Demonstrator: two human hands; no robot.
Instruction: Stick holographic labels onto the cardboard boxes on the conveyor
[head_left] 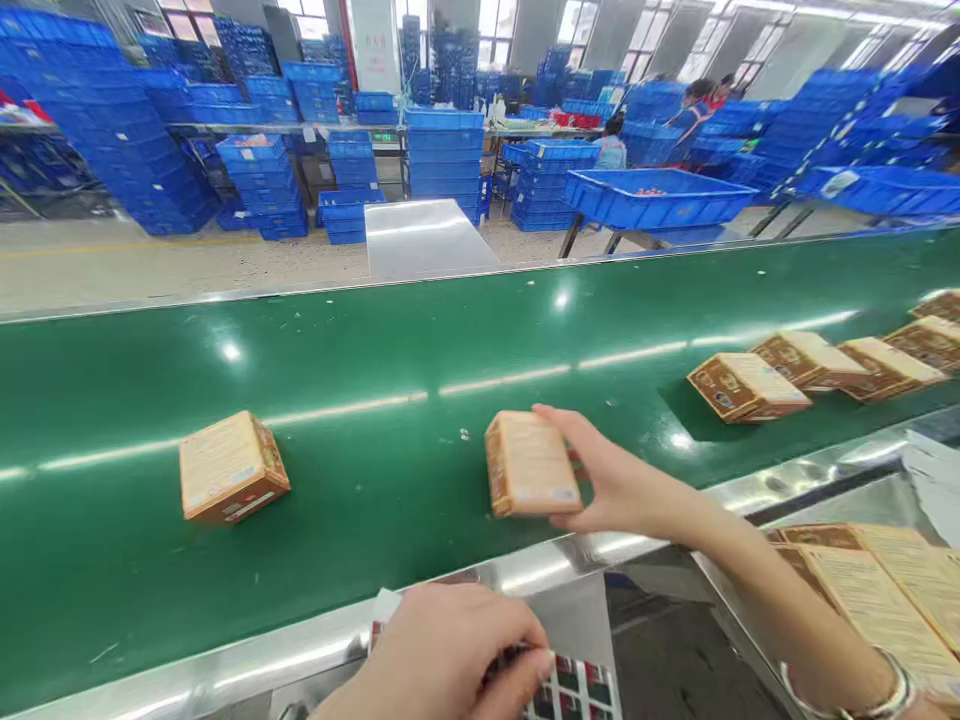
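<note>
Right hand (611, 482): thumb and fingers grip carton (531, 462) at near half of green belt (375, 520). Left hand (457, 640): fingers narrowed over label sheet (576, 685); hold cannot be told.

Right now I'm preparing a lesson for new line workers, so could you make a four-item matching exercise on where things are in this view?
1. Left hand
2. Right hand
3. Overlapping cartons
4. Blue trays

A. Beyond the green belt
B. Over the printed sheet
C. In the lower right of the picture
D. Around one side of a box

Pairs: 1-B, 2-D, 3-C, 4-A
</note>
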